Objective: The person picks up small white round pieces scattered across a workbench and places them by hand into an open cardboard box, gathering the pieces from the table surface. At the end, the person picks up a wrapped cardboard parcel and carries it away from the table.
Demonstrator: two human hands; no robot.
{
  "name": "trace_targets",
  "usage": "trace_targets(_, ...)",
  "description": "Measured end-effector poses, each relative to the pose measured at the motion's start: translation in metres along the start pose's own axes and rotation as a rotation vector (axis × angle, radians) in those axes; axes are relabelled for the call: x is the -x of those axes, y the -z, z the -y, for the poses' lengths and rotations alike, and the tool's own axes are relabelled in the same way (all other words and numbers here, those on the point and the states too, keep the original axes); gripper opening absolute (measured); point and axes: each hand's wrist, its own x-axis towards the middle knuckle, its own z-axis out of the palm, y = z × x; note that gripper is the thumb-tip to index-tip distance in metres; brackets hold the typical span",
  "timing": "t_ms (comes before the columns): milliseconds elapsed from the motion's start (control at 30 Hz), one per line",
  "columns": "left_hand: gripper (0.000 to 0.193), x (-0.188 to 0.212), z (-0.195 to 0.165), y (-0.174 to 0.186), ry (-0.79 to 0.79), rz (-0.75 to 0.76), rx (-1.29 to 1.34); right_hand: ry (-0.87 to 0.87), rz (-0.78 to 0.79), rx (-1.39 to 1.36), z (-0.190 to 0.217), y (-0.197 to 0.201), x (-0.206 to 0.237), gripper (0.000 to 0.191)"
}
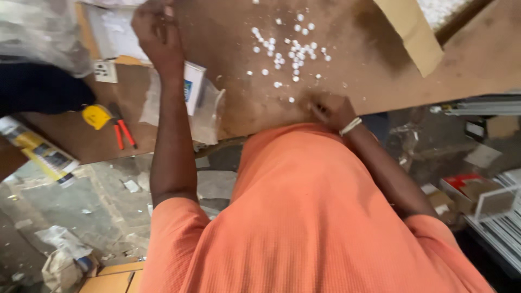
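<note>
Here my left hand (pixel 157 32) rests loosely curled by the small white box (pixel 194 86) while my right hand (pixel 332 110), fingers curled, works at the desk (pixel 239 59) edge, best picking white caps (pixel 287 49) singly.

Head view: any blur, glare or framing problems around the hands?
Head view: soft motion blur throughout; left hand is cut by the top edge; right hand sits in shade beside the orange shirt, which fills the lower frame; white pellets on the brown board read bright but not blown out.
</note>
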Motion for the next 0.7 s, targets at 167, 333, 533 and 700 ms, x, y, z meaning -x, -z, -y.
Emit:
trace_targets(167, 0.019, 0.066, -0.037, -0.044, 0.038, 0.242, 0.075, -0.426, -0.271, -0.104, -0.064, 0.022, -0.019, 0.017)
trace_targets(333, 0.011, 0.106, -0.074, -0.061, -0.119, 0.471, -0.036, -0.32, -0.202, -0.035, -0.064, 0.024, -0.053, 0.027)
trace_targets(533, 0.009, 0.124, -0.1, -0.085, -0.235, 0.599, -0.024, -0.395, -0.205, 0.147, -0.046, 0.003, -0.066, 0.023)
trace_targets(700, 0.013, 0.134, -0.106, -0.126, -0.337, 0.758, -0.072, -0.457, -0.212, -0.2, -0.068, 0.006, -0.045, 0.022)
